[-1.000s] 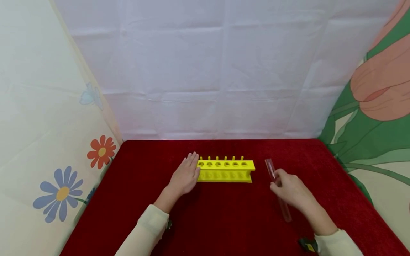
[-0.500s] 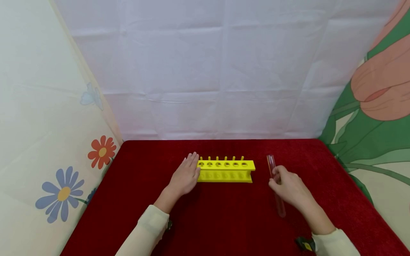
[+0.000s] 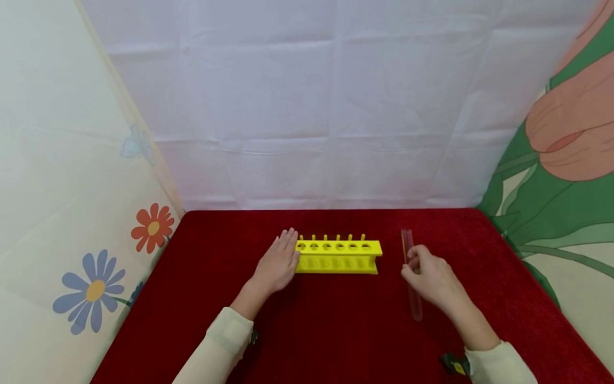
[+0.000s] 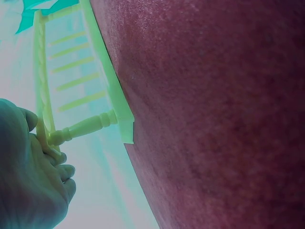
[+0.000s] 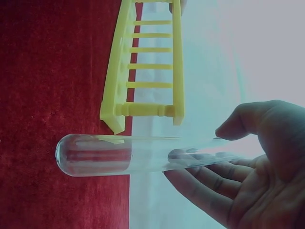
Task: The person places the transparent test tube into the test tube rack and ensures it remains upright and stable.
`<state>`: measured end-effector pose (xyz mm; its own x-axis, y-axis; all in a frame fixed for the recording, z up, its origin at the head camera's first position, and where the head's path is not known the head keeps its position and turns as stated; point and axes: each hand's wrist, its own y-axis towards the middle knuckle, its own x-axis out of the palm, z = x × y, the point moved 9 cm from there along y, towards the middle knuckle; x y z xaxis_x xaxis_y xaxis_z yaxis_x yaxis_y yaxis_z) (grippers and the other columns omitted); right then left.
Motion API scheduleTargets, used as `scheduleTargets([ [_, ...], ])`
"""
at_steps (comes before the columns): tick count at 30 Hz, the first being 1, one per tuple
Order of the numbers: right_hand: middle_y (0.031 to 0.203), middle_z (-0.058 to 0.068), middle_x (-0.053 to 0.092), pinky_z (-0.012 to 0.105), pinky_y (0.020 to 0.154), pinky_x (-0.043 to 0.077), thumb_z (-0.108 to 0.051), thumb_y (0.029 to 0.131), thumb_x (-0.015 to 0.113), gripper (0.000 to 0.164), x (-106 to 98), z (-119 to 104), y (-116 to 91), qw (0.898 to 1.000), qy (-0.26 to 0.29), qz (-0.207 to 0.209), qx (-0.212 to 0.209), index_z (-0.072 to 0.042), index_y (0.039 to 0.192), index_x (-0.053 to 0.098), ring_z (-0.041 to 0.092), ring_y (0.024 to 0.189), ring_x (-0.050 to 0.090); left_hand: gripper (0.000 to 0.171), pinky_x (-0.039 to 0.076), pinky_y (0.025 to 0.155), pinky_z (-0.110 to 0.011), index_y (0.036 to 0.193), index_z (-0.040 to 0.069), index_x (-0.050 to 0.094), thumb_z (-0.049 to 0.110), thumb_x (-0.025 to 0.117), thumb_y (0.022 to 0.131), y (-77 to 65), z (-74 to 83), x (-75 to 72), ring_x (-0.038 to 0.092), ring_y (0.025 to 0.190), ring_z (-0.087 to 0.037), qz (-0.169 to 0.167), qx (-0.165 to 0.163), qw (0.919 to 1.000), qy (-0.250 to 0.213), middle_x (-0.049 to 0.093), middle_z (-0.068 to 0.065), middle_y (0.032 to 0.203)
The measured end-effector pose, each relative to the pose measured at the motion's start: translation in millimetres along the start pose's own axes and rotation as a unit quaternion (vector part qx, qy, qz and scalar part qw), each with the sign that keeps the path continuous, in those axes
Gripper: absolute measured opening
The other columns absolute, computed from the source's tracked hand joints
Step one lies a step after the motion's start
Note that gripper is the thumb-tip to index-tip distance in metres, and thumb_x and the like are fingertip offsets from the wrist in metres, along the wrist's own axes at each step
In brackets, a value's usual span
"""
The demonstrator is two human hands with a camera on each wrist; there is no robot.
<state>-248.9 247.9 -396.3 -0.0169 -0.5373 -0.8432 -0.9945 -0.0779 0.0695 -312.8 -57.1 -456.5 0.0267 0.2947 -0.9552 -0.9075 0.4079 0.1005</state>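
A yellow test tube rack (image 3: 336, 248) stands on the red cloth, with a row of holes on top and pegs behind. My left hand (image 3: 275, 265) rests against its left end, fingers straight and together, thumb along the front. In the left wrist view the hand (image 4: 31, 176) lies at the end of the rack's top plate. Right of the rack, my right hand (image 3: 435, 278) pinches a clear test tube (image 3: 415, 304) near its middle. The right wrist view shows the tube's rounded end (image 5: 76, 155) pointing toward the cloth, with the thumb and fingers around the upper part.
The red cloth (image 3: 336, 330) covers the table. A white sheet (image 3: 288, 106) hangs behind it, with flower-printed panels (image 3: 43, 176) at the sides. A small dark object (image 3: 453, 364) with a yellow mark shows by the right cuff.
The test tube has swung from a slant to nearly in line with my forward view, its rounded end moving left. My right hand has shifted slightly left. The left hand and rack stay put.
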Motion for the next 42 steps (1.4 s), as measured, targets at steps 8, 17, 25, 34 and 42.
scheduleTargets([
  [8, 0.095, 0.020, 0.067, 0.041, 0.063, 0.057, -0.014, 0.095, 0.063, 0.033, -2.7, -3.7, 1.5, 1.000, 0.003, 0.011, -0.005, 0.008, 0.116, 0.052, 0.027, 0.081, 0.066, 0.057, 0.018, 0.126, -0.042, 0.160, 0.001, 0.023, 0.030, 0.030, 0.112, 0.1, -0.1, -0.5, 0.017, 0.156, -0.029, 0.000, -0.001, 1.0000, -0.004, 0.022, -0.013, 0.167],
  [17, 0.095, 0.020, 0.068, 0.041, 0.062, 0.056, -0.014, 0.095, 0.063, 0.033, -4.8, -5.7, 2.7, 1.000, 0.001, 0.022, -0.016, 0.008, 0.116, 0.052, 0.027, 0.080, 0.066, 0.058, 0.017, 0.126, -0.041, 0.161, 0.003, 0.021, 0.031, 0.030, 0.112, 0.2, -0.7, 0.5, 0.014, 0.156, -0.026, -0.005, -0.009, 0.9999, -0.005, 0.020, -0.012, 0.168],
  [25, 0.100, 0.022, 0.068, 0.039, 0.063, 0.056, -0.016, 0.096, 0.062, 0.034, -5.8, -8.0, 2.8, 0.999, 0.012, 0.032, -0.018, 0.007, 0.118, 0.052, 0.028, 0.084, 0.066, 0.057, 0.016, 0.127, -0.041, 0.161, 0.003, 0.021, 0.031, 0.030, 0.112, 0.5, -1.6, 2.3, 0.014, 0.156, -0.026, -0.007, -0.009, 0.9999, -0.008, 0.020, -0.012, 0.168],
  [34, 0.099, 0.022, 0.070, 0.042, 0.066, 0.057, -0.014, 0.095, 0.064, 0.029, -6.9, -13.1, 3.0, 0.998, 0.025, 0.052, -0.026, 0.005, 0.116, 0.053, 0.031, 0.086, 0.068, 0.058, 0.016, 0.127, -0.041, 0.161, 0.002, 0.021, 0.031, 0.028, 0.112, 0.1, -1.5, 2.8, 0.015, 0.156, -0.028, -0.007, -0.006, 0.9999, -0.004, 0.020, -0.012, 0.168],
  [42, 0.100, 0.021, 0.071, 0.041, 0.068, 0.058, -0.014, 0.096, 0.064, 0.029, -7.0, -16.3, 2.8, 0.998, 0.036, 0.055, -0.023, 0.004, 0.116, 0.053, 0.030, 0.088, 0.069, 0.057, 0.016, 0.126, -0.041, 0.161, 0.002, 0.021, 0.031, 0.029, 0.112, -0.1, -1.5, 2.9, 0.017, 0.156, -0.029, -0.004, -0.005, 0.9999, -0.008, 0.020, -0.012, 0.168],
])
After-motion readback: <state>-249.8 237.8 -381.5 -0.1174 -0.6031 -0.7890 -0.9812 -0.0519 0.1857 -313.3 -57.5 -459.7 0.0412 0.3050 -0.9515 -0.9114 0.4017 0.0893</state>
